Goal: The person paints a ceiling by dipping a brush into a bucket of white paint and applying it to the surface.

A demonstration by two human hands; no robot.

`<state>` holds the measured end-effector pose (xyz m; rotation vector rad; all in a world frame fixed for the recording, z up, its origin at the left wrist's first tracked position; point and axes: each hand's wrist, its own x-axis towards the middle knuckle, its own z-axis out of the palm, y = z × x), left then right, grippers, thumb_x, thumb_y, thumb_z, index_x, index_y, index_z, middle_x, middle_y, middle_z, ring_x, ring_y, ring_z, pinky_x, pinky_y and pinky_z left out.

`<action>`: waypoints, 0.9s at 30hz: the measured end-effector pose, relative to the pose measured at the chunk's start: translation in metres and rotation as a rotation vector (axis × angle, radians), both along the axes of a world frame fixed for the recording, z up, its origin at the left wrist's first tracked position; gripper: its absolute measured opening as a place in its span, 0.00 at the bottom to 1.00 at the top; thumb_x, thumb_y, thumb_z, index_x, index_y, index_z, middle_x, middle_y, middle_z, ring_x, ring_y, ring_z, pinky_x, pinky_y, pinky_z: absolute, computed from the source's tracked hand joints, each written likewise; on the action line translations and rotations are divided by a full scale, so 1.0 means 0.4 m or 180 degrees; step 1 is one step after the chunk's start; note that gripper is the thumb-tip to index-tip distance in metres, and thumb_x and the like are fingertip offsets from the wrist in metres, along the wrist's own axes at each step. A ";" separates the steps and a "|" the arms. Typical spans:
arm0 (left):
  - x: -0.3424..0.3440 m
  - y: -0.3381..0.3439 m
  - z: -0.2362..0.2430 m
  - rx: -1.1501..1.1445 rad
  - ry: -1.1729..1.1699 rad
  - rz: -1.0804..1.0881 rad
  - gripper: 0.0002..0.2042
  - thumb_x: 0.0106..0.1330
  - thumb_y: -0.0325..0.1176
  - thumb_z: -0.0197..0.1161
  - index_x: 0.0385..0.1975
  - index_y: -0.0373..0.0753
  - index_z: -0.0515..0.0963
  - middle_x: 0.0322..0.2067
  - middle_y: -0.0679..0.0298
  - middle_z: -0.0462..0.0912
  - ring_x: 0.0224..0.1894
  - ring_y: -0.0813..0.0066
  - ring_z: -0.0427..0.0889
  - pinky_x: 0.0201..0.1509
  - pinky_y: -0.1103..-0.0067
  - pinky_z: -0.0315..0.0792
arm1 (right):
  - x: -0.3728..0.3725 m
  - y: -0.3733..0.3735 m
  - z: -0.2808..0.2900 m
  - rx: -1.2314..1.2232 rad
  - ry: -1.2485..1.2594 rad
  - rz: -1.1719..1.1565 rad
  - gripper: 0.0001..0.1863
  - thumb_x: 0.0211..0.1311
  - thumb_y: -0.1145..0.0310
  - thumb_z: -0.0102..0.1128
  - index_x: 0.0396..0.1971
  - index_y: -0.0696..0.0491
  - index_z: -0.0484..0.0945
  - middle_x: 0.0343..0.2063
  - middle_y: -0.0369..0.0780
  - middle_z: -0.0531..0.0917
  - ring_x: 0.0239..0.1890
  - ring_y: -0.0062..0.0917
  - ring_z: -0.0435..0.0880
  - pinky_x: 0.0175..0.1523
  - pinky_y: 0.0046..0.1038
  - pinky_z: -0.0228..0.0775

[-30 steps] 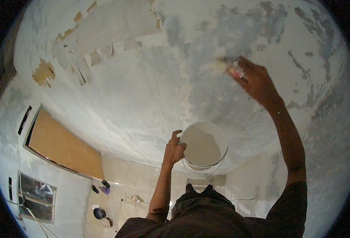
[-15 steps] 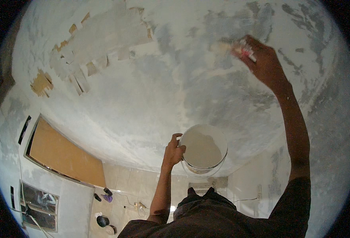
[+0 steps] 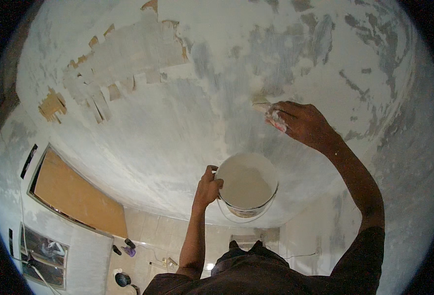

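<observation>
My left hand (image 3: 208,187) grips the rim and side of a white bucket (image 3: 219,173), its fingers curled over the edge. Pale, whitish liquid paint (image 3: 249,186) stands inside, and a thin wire handle hangs below the bucket. Higher up and to the right, my right hand (image 3: 300,123) is closed around a paintbrush (image 3: 262,104) with a paint-smeared, partly red handle. Its pale bristles point left and appear to touch the patchy grey and white wall (image 3: 226,118). My fingers cover much of the brush handle.
Peeling patches (image 3: 123,59) with tan spots mark the wall's upper left. At the lower left are an orange-brown door (image 3: 77,189) and a window (image 3: 45,253). On the tiled floor (image 3: 153,231) far below lie a black pot-like container (image 3: 122,279) and a purple item (image 3: 128,251).
My right hand has come down and slightly left along the wall with the paintbrush. My left hand and the bucket have shifted slightly left in view.
</observation>
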<state>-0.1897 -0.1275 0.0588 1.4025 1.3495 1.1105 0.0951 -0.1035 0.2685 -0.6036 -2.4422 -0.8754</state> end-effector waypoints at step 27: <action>0.016 0.012 0.034 -0.0021 0.0246 -0.0240 0.22 0.48 0.31 0.53 0.46 0.31 0.67 0.24 0.52 0.80 0.28 0.63 0.79 0.35 0.71 0.72 | 0.024 0.032 0.369 0.0075 0.1456 -0.0165 0.13 0.64 0.69 0.58 0.47 0.56 0.77 0.40 0.45 0.84 0.41 0.29 0.85 0.45 0.30 0.80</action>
